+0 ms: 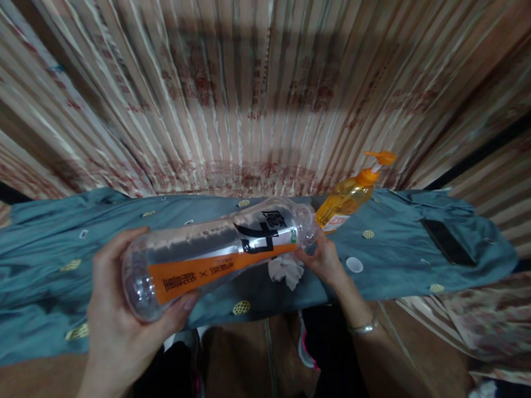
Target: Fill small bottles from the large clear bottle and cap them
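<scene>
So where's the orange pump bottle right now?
In the head view, the pump bottle stands right of centre on the blue-green cloth, just beyond the right hand.

Beyond your fingers, pleated curtains (pixel 259 74) printed with reddish motifs hang behind a teal-draped surface (pixel 159 216); below them, brown floor (pixel 252 366) lies in dim light.

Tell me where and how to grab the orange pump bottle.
Wrap the fingers around the pump bottle just below its orange collar, coming from the right. That side looks open, while the clear bottle and right hand crowd its lower left. The body is broad; the pump head is slimmer and would probably move.
</scene>
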The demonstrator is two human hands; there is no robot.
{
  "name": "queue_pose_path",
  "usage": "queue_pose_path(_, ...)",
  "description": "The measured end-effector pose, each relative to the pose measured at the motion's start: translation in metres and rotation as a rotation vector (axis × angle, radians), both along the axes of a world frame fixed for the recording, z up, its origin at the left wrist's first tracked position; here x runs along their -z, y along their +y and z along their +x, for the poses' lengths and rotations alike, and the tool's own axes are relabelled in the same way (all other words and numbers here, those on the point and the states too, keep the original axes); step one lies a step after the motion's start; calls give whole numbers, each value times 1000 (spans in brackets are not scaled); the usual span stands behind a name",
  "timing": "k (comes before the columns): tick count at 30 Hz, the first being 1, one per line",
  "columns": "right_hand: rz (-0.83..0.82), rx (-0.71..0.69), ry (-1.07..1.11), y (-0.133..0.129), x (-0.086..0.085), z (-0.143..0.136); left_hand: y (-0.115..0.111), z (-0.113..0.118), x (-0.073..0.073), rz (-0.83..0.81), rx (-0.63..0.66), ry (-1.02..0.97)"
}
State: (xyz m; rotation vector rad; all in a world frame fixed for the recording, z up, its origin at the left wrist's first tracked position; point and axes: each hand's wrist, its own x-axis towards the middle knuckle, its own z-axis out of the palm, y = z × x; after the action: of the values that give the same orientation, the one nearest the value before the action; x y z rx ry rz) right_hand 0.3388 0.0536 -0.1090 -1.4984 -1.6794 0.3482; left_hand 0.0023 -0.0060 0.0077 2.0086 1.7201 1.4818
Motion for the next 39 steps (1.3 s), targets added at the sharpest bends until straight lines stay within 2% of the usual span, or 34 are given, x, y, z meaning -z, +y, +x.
queue_pose_path(6, 4, 16, -11, -1, 0, 0, -1, 1, 1, -13, -7, -21)
queue_pose_path(15, -30, 0, 18, -1, -4, -1, -1, 3, -6, 12, 7, 28)
queue_pose_path(25, -38, 10, 29, -1, -3, -2, -1, 3, -2, 14, 5, 37)
queue_pose_path(39, -34, -2, 49, -2, -2, -1, -3, 5, -4, 45, 4, 67)
